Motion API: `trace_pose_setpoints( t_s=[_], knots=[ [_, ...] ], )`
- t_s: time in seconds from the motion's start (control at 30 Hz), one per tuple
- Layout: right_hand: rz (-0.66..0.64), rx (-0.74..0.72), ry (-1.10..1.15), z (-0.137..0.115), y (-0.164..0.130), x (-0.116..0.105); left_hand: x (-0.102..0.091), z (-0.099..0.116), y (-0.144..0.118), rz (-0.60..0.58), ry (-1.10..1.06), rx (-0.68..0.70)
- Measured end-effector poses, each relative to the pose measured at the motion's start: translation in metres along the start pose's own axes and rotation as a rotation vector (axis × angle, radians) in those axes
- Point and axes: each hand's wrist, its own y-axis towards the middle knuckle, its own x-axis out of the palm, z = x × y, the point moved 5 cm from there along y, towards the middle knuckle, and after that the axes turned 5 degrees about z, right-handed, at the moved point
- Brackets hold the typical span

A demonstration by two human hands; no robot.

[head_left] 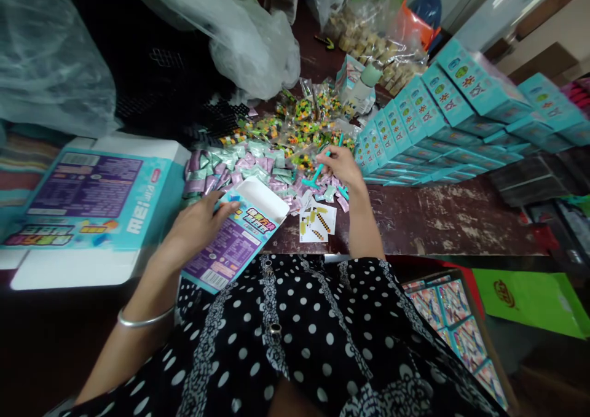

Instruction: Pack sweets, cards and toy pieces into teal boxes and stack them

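My left hand [199,222] holds a small teal box [239,236] with its white flap open, resting at the table's near edge. My right hand [343,166] reaches forward and grips a teal plastic tool [316,175] over a heap of small packets. Pale green and purple sachets [244,166] lie just beyond the box. Clear bags of colourful beads [306,125] lie further back. Folded instruction sheets [318,222] sit on the table below my right hand.
Rows of closed teal boxes [431,119] are stacked at the right. A stack of flat unfolded cartons [87,205] lies at the left. Clear plastic bags [251,42] sit behind. A crate with printed packs [454,322] stands at the lower right.
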Motion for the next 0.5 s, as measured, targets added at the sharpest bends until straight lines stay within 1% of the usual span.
trace_pose_setpoints(
  t_s=[0.07, 0.13, 0.17, 0.23, 0.33, 0.37, 0.43, 0.5],
  knots=[
    [0.036, -0.058, 0.076, -0.016, -0.002, -0.008, 0.0, 0.005, 0.002, 0.011, -0.016, -0.003],
    [0.046, -0.091, 0.172, -0.032, -0.005, -0.006, 0.002, 0.011, 0.006, 0.051, -0.04, 0.01],
    [0.031, -0.088, 0.215, -0.038, -0.007, 0.0, 0.003, 0.014, 0.007, 0.08, -0.05, 0.016],
    [-0.04, -0.055, 0.28, -0.047, -0.009, 0.019, 0.004, 0.019, 0.01, 0.13, -0.068, 0.025],
    [-0.184, 0.016, 0.317, -0.051, -0.014, 0.055, 0.004, 0.023, 0.011, 0.172, -0.143, 0.047],
    [-0.214, 0.03, 0.308, -0.051, -0.016, 0.064, 0.003, 0.023, 0.009, 0.182, -0.185, 0.064],
    [-0.215, 0.021, 0.257, -0.049, -0.019, 0.075, 0.0, 0.021, 0.006, 0.205, -0.268, 0.087],
    [-0.159, -0.049, 0.174, -0.05, -0.023, 0.076, -0.002, 0.017, 0.001, 0.222, -0.324, 0.084]
  ],
)
